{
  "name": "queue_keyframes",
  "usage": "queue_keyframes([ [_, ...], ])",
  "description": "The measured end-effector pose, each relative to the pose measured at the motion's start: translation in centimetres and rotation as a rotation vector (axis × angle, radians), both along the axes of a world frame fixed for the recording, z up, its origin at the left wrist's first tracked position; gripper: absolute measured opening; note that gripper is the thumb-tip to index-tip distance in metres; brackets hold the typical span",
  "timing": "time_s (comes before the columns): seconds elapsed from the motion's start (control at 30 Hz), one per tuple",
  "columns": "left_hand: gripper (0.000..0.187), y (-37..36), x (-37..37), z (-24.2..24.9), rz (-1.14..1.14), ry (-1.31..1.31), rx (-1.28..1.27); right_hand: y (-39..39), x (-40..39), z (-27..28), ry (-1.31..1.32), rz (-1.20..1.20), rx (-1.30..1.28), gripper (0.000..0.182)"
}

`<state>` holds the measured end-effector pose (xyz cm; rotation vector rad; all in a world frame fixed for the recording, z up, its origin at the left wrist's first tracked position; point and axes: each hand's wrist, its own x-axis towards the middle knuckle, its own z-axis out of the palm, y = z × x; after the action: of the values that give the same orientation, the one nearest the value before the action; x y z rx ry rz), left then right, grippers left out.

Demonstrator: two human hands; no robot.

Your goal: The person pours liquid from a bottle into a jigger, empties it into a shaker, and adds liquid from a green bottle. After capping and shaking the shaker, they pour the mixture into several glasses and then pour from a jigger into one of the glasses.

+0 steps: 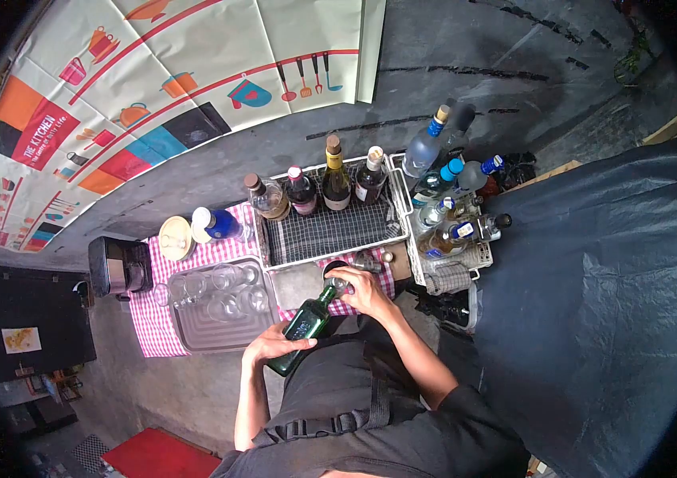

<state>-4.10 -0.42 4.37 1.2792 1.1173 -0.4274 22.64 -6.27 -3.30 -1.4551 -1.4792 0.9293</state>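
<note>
A green glass bottle (306, 323) leans across the front of my body, its neck pointing up and to the right. My left hand (278, 344) is wrapped round its lower body. At the bottle's mouth, my right hand (364, 291) has its fingers closed on a small clear glass (340, 285), mostly hidden by the fingers. Just behind those fingers shows the rim of a dark round container (335, 266). A metal jigger (366, 261) lies beside it on the checked cloth.
Several clear glasses stand in a grey tray (227, 338) at the left. Behind is a white wire basket (330, 255) with several bottles; another bottle rack (474, 259) is at the right. A blue-and-white bottle (217, 225), wooden bowl (176, 237) and black appliance (119, 265) stand at the back left.
</note>
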Motion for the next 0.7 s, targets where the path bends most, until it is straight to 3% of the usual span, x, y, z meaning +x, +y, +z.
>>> queue_keyframes([
  [0.33, 0.09, -0.2, -0.1, -0.1, 0.021, -0.016, 0.016, 0.0, 0.0, -0.3, 0.037, -0.016, 0.006, 0.055],
  [0.4, 0.088, -0.7, -0.6, -1.3, 0.109, -0.119, 0.023, -0.2, 0.0, -0.2, 0.067, -0.025, 0.001, 0.055],
  [0.47, 0.091, -1.1, -1.0, -2.4, 0.16, -0.178, 0.012, -0.4, 0.0, -0.2, 0.264, -0.046, -0.088, 0.053],
  [0.7, 0.086, -1.7, -1.3, -3.0, 0.305, -0.38, -0.021, -1.2, 0.1, -0.7, 0.365, -0.072, -0.094, 0.056],
])
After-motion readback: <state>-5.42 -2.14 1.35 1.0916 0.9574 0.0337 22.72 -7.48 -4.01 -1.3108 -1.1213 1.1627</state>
